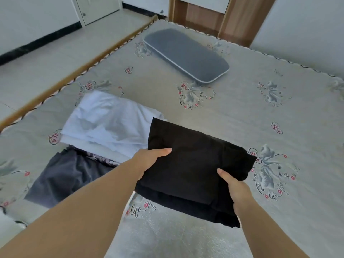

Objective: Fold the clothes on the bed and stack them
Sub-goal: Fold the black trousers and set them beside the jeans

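Observation:
A folded black garment is held above the bed between both hands. My left hand grips its left edge, thumb on top and fingers hidden beneath. My right hand grips the near right edge in the same way. To the left, a folded white garment lies on the bed. A dark grey garment lies spread beneath and in front of the white one, partly hidden by my left forearm.
The bed has a grey printed cover with flower motifs. A grey pillow lies at the far side. The bed's wooden edge runs along the left, with tiled floor beyond. A wooden headboard and wall stand behind.

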